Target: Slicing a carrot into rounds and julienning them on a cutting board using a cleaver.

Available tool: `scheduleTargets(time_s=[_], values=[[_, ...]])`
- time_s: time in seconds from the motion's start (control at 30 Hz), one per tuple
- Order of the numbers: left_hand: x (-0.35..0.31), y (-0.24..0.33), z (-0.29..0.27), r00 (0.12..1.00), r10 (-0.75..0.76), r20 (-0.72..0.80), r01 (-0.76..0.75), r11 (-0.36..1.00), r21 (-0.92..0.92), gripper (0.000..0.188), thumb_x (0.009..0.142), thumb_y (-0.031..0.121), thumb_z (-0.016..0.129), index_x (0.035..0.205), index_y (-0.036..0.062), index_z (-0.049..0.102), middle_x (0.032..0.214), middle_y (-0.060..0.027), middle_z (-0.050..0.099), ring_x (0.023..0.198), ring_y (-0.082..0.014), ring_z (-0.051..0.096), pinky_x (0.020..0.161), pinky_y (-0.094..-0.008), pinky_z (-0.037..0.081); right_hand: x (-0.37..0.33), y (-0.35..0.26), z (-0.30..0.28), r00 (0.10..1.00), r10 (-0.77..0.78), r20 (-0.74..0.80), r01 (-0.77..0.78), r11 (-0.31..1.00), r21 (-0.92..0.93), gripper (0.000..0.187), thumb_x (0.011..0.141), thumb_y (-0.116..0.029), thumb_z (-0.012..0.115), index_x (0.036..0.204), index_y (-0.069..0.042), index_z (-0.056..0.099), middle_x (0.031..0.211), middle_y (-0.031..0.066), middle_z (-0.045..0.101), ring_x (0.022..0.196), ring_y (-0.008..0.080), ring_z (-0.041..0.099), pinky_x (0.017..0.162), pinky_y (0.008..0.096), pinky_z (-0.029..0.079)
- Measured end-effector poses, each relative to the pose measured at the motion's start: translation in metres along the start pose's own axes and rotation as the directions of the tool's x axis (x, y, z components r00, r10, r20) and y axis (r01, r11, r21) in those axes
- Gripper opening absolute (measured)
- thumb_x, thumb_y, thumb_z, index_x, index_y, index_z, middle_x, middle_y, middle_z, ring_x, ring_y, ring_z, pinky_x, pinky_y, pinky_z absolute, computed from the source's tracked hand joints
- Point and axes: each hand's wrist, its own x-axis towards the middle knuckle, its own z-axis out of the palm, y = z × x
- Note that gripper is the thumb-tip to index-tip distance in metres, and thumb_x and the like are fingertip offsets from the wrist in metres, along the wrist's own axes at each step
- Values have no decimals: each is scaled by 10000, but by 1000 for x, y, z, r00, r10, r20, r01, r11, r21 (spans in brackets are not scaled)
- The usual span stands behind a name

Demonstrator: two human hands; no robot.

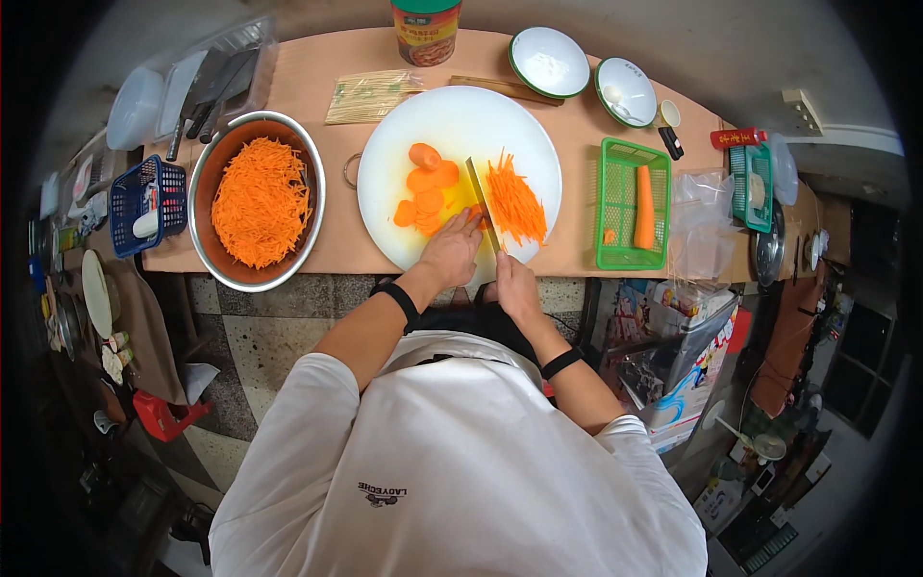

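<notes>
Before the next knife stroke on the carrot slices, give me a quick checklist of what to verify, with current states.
1. Left hand presses the orange carrot slices flat on the round white cutting board: ok.
2. Right hand has its grip on the knife handle, steel knife blade standing on the board: ok.
3. Left fingertips clear of the blade edge: cannot tell, they sit very close.
4. Cut orange carrot strips piled to the right of the blade, out of its path: ok.
5. Big round metal bowl of shredded carrot stands beside the board: ok.
6. Whole carrot waits in the green plastic basket: ok.
</notes>
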Motion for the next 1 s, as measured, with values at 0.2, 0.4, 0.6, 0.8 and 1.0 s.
scheduleTargets(time_s=[0.2,0.4,0.6,0.8,1.0], values=[[0,-4,2,1000,9,-1,-9,1000,-16,710,848,167,726,1470,-97,508,1687,-255,355,1604,-390,264,1321,-435,242,-1,18,4,999,-4,37,2,999,52,629,1131,-444,350,1032,40,739,999,378,696,1030,552,664,957,595,488],[-1,-11,2,999,47,-18,-47,999,-7,724,846,194,747,1471,-89,514,1677,-242,379,1601,-387,271,1319,-443,245,-2,29,7,998,-6,61,-1,993,118,655,1140,-427,342,921,71,707,925,373,679,956,559,655,886,585,488],[-1,-15,2,995,89,-32,-89,996,-4,738,835,225,781,1450,-99,532,1662,-259,393,1588,-408,291,1314,-470,257,0,17,2,993,36,111,-51,990,134,644,1147,-426,331,965,75,692,933,373,678,960,560,652,877,575,492],[-1,-11,0,998,64,-13,-64,998,9,700,837,214,769,1440,-71,553,1664,-238,404,1591,-382,302,1319,-447,252,38,-10,15,962,-220,-163,231,972,51,720,1152,-489,300,810,48,638,691,260,626,700,473,642,687,561,482],[4,-11,6,997,47,-57,-47,999,-13,661,833,199,765,1402,-82,578,1630,-256,446,1565,-393,349,1304,-448,291,37,-8,1,999,34,4,-34,994,99,693,1131,-494,322,1069,77,711,1062,388,687,1098,562,637,954,582,477]])
